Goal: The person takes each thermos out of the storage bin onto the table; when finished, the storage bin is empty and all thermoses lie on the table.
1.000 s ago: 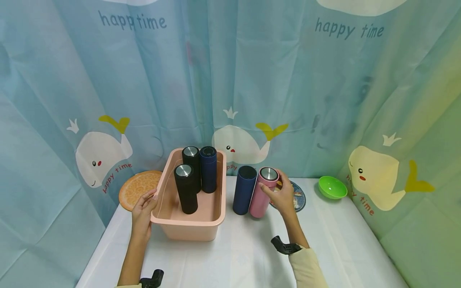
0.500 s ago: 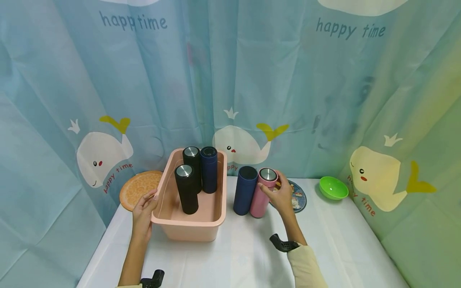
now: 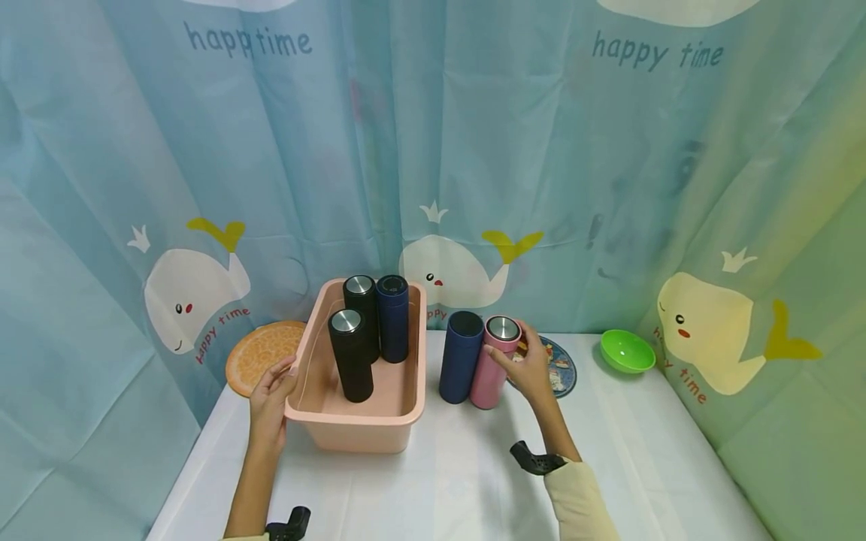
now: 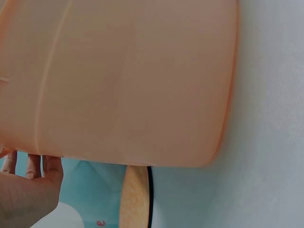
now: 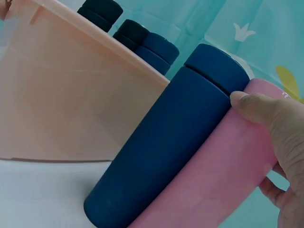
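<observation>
My right hand point(image 3: 529, 368) grips a pink thermos bottle point(image 3: 489, 382) near its silver-topped lid, thumb on the near side. The bottle stands upright on the table, right beside a navy blue thermos bottle point(image 3: 458, 364); in the right wrist view the thumb tip point(image 5: 240, 99) lies at the edge of the blue one's lid. My left hand point(image 3: 269, 398) holds the left rim of a pale pink plastic bin point(image 3: 358, 437), fingers along its side in the left wrist view. Inside the bin stand two black bottles with silver tops, the front one point(image 3: 352, 368) and the rear one point(image 3: 361, 304), and another navy bottle point(image 3: 392, 323).
An orange-patterned round mat point(image 3: 260, 353) lies behind my left hand. Behind my right hand is a blue patterned round mat point(image 3: 563, 368), partly hidden. A green bowl point(image 3: 627, 352) sits at the back right. A curtain with whale prints point(image 3: 460, 278) hangs along the back.
Almost nothing differs. The pink bottle's top has shifted very slightly left in my right hand; the left hand and bin stay in place.
</observation>
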A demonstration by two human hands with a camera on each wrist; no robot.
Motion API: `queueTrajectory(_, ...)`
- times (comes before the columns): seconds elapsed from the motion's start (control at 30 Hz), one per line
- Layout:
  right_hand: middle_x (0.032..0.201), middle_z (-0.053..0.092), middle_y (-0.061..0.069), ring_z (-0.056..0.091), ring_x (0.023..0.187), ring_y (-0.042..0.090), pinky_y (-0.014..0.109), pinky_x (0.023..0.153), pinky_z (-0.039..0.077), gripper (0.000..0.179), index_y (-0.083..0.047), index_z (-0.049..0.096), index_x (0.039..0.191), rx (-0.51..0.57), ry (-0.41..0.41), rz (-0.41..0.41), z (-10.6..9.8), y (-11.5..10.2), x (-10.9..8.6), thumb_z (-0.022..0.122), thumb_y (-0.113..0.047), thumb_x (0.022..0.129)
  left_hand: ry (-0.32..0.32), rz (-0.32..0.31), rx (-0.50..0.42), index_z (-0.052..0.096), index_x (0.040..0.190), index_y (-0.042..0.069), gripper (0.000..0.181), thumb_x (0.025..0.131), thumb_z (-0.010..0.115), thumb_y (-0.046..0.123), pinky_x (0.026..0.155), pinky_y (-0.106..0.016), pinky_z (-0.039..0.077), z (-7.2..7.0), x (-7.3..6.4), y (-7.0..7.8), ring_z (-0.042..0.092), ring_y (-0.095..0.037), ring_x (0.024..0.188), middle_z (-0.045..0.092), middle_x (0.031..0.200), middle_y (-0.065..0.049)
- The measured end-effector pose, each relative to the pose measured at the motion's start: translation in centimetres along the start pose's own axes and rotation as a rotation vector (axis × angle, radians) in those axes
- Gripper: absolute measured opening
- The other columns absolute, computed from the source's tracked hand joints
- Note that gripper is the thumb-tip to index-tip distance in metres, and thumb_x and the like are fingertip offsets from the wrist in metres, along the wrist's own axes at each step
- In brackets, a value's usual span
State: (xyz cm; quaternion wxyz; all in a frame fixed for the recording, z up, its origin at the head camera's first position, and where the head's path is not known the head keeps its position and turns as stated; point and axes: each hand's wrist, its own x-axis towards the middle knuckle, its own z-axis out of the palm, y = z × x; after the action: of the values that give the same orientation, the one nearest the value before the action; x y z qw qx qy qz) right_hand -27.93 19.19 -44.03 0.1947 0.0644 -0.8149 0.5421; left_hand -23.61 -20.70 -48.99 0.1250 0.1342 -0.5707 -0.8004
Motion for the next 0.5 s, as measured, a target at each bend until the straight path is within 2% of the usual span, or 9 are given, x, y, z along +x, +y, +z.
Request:
queueTrajectory(0.2, 0.131, 0.054, 0.026, 0.054, 0.119, 0.034, 0.051, 0.100, 0.046, 0.070, 0.006, 0.043, 0.139, -0.011, -0.049, 0.039, -0.34, 0.18, -0.14, 0.079, -0.007, 0.080, -0.005, -0.005, -0.015, 0.054, 0.131, 0.002, 0.038, 0.096, 0.063, 0.015, 0.084, -0.019, 0.054, 0.08, 0.02, 0.12, 0.060, -0.007, 0.104, 0.062, 0.107, 0.007)
queueTrajectory(0.5, 0.133, 0.052, 0.027, 0.051, 0.121, 0.039, 0.052, 0.102, 0.045, 0.072, 0.005, 0.041, 0.141, -0.013, -0.060, 0.066, -0.34, 0.05, -0.34, 0.078, -0.010, 0.081, 0.002, -0.009, -0.008, 0.053, 0.133, 0.001, 0.040, 0.096, 0.062, 0.014, 0.084, -0.018, 0.054, 0.04, -0.02, 0.07, 0.060, -0.006, 0.104, 0.062, 0.108, 0.007)
